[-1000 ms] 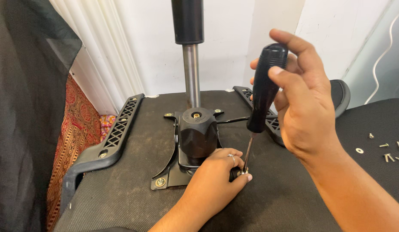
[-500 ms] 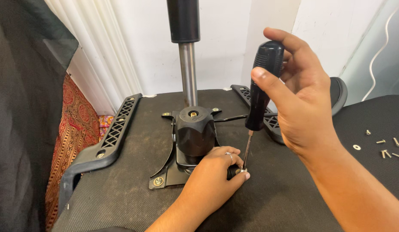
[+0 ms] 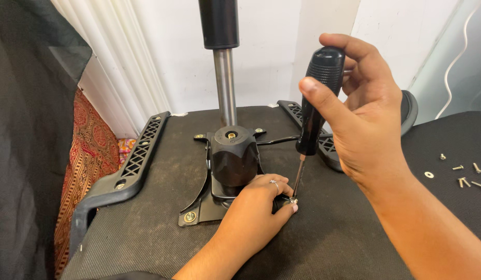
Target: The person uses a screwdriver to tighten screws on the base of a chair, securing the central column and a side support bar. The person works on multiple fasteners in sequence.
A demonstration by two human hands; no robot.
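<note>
Leftmost, a black armrest (image 3: 129, 168) lay along the edge of the upturned chair seat (image 3: 147, 233). Centrally, the black mechanism plate (image 3: 227, 171) sat bolted to the seat, its gas cylinder (image 3: 224, 83) rising upright. The left hand (image 3: 258, 207) rested palm-down against the plate, fingertips pinching a screw (image 3: 293, 200). The right hand (image 3: 362, 124), raised and wrapped firmly round the screwdriver (image 3: 315, 103), held its tip on that screw. Loose screws (image 3: 465, 173) lay well apart, far right.

An upturned office-chair seat (image 3: 147, 228), black fabric, carries it all: the black metal mechanism plate (image 3: 201, 207) sits bolted at its centre. Loose screws (image 3: 465, 173) lie scattered at right.
</note>
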